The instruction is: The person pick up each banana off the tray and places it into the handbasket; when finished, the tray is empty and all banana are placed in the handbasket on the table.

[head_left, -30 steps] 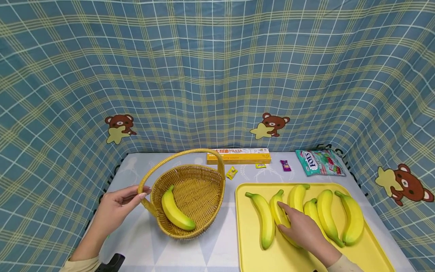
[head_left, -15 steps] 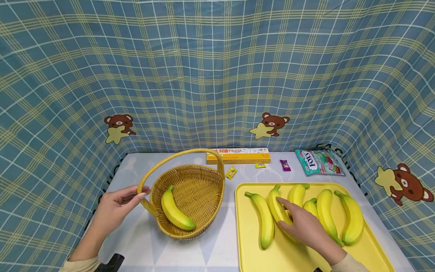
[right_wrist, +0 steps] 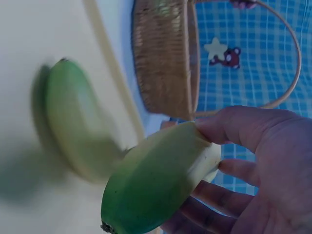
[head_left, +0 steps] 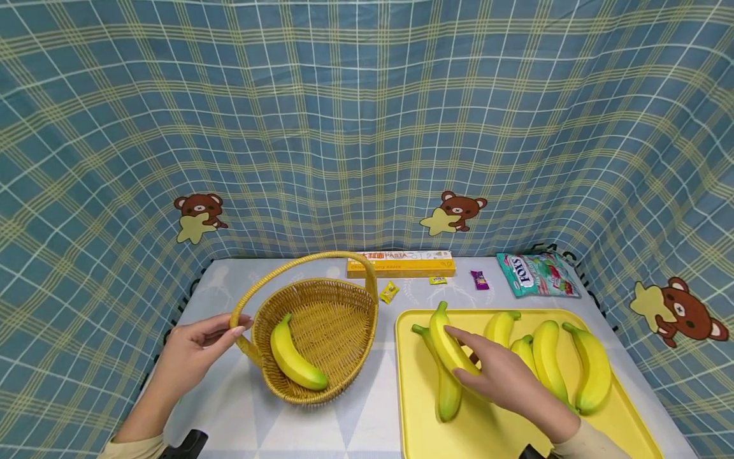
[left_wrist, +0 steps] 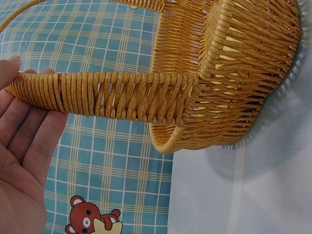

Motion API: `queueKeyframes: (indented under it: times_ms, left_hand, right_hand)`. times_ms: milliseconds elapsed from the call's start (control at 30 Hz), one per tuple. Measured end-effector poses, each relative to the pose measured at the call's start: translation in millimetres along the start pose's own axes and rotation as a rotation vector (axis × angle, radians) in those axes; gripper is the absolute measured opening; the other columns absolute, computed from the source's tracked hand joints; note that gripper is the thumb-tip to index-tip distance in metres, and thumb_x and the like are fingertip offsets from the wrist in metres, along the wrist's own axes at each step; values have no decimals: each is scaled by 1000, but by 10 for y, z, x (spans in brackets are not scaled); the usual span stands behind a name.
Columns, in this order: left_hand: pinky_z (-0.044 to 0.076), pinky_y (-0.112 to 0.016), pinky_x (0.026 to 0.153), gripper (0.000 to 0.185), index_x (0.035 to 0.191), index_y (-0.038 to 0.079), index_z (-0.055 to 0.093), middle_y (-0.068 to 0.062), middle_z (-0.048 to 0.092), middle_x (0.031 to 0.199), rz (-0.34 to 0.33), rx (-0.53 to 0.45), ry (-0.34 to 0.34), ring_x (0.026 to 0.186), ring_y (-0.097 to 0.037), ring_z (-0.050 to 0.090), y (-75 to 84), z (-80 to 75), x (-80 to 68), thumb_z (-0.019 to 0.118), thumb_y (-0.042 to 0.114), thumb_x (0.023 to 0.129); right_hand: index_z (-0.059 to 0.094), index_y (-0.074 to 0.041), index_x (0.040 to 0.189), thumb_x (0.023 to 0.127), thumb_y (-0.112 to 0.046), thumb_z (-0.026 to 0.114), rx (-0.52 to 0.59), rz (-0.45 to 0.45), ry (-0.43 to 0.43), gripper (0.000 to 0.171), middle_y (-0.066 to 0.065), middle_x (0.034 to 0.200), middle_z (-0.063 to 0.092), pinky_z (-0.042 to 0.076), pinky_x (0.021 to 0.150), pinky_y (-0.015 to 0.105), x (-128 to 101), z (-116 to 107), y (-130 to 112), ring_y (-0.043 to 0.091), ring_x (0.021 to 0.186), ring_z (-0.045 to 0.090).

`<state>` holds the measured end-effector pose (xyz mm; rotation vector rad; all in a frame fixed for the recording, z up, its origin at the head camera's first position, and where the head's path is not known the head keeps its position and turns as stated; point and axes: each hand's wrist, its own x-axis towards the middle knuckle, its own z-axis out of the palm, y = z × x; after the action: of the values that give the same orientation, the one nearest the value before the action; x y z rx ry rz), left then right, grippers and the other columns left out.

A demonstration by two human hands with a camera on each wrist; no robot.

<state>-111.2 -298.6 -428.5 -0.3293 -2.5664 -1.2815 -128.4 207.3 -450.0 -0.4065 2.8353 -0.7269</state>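
Observation:
My left hand [head_left: 197, 350] holds the handle of a wicker basket [head_left: 344, 344] at its left side; in the left wrist view the thumb and fingers lie round the woven handle [left_wrist: 122, 96]. One banana [head_left: 295, 357] lies inside the basket. Over the tray, my right hand [head_left: 499, 370] grips a second banana [head_left: 444, 338] between thumb and fingers. In the right wrist view this gripped banana [right_wrist: 156, 180] is raised, its green end pointing down-left. Below it another banana [right_wrist: 80, 117] rests on the yellow tray [head_left: 418, 440], partly covered in the head view.
Several more bananas [head_left: 547, 354] lie at the tray's right side. Behind stand a pasta box [head_left: 401, 264], small wrapped candies [head_left: 389, 292], a purple candy [head_left: 480, 280] and a teal candy bag [head_left: 536, 274]. A plaid curtain [head_left: 367, 127] encloses the table's back and sides.
My right hand has lifted a banana off the tray and moved it up and left, over the leftmost one. The left hand and basket have stayed in place.

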Motion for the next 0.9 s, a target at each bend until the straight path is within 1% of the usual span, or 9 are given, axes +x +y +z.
queueKeyframes:
  times_ms: [133, 233, 400, 567, 633, 767, 833, 900]
  left_hand:
    - [57, -14, 78, 20, 117, 6, 75, -5, 77, 108, -4, 14, 4, 98, 2, 69, 5, -5, -5, 69, 6, 98]
    - [57, -14, 78, 20, 117, 6, 75, -5, 77, 108, -6, 17, 7, 96, 0, 70, 7, -7, -4, 69, 8, 98]
    - [57, -14, 78, 20, 117, 4, 75, -5, 77, 108, -3, 17, 9, 96, 0, 71, 5, -3, -2, 68, 9, 99]
    - [57, -15, 77, 19, 116, 6, 76, -4, 77, 107, 6, 19, 14, 95, 0, 71, -1, 3, 0, 68, 10, 99]
    - [57, -14, 77, 19, 116, 7, 76, -4, 77, 107, 6, 18, 16, 95, -1, 71, -5, 3, 0, 69, 10, 99]
    - [58, -15, 78, 20, 117, 7, 76, -4, 77, 108, 5, 14, 14, 96, -1, 71, -11, 5, 2, 69, 10, 99]
    - [57, -15, 78, 20, 117, 7, 76, -3, 77, 108, 4, 19, 15, 96, 0, 71, -12, 7, 0, 69, 11, 99]
    - [57, -15, 78, 20, 116, 6, 76, -3, 77, 107, 3, 23, 15, 96, 0, 71, -13, 8, -4, 69, 11, 99]
  right_hand:
    - [50, -30, 151, 89, -32, 79, 16, -80, -15, 68, -12, 119, 65, 46, 60, 24, 21, -29, -153, 3, 85, 58]
    - [50, -30, 151, 89, -32, 78, 28, -135, -35, 68, -13, 118, 64, 46, 59, 23, 63, -32, -278, 2, 84, 58]
    - [49, -32, 151, 90, -33, 77, 41, -192, -66, 67, -15, 121, 62, 49, 62, 22, 169, -9, -498, 3, 87, 58]
    - [48, -31, 152, 92, -31, 74, 57, -278, -78, 66, -13, 124, 63, 50, 61, 23, 322, 34, -693, 4, 88, 59]
    - [48, -29, 153, 92, -30, 73, 51, -316, -80, 66, -10, 127, 63, 50, 62, 23, 396, 64, -767, 4, 88, 60]
    - [48, -26, 153, 92, -29, 72, 13, -369, -74, 66, -6, 128, 64, 50, 67, 23, 535, 144, -916, 5, 89, 60]
    - [48, -27, 153, 91, -29, 72, 2, -389, -77, 66, -6, 126, 65, 49, 66, 23, 596, 186, -998, 4, 87, 60]
    - [48, -27, 153, 91, -30, 72, -3, -408, -88, 67, -7, 122, 65, 47, 62, 23, 659, 222, -1086, 4, 82, 58]
